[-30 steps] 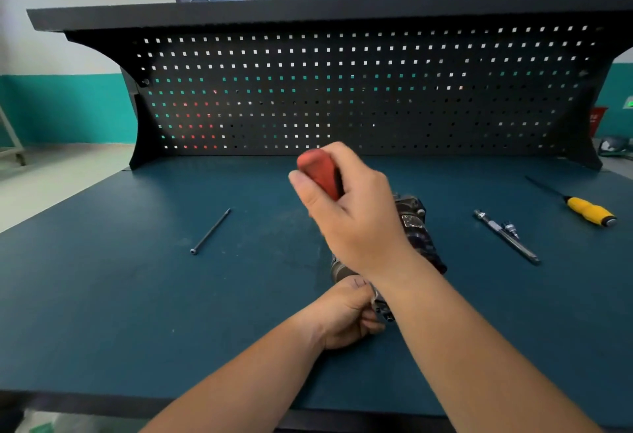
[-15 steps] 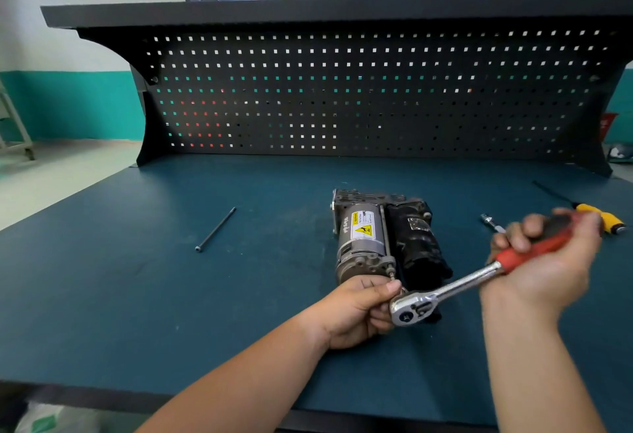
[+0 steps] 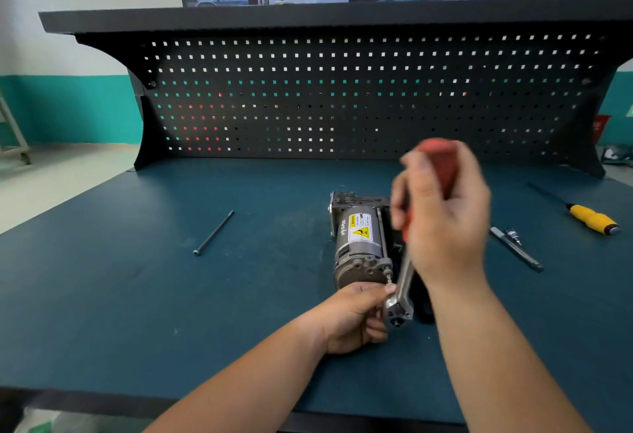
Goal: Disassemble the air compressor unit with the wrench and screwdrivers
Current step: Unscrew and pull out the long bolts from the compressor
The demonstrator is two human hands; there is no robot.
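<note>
The grey air compressor unit (image 3: 359, 237) with a yellow warning label lies on the blue bench top, its end facing me. My right hand (image 3: 445, 223) grips the red handle of a ratchet wrench (image 3: 399, 302), whose steel head sits at the compressor's near end on a bolt. The handle points up and away, blurred by motion. My left hand (image 3: 356, 316) holds the wrench head and socket steady at that near end. The black half of the compressor is mostly hidden behind my right hand.
A long black bolt (image 3: 214, 232) lies to the left. A steel extension bar (image 3: 517, 249) with a small socket lies to the right, a yellow-handled screwdriver (image 3: 589, 218) beyond it. The black pegboard (image 3: 342, 97) closes the back of the bench.
The wrench handle swung from upright down to the right half a second ago, and now back up over the compressor. My left hand stayed on the wrench head.
</note>
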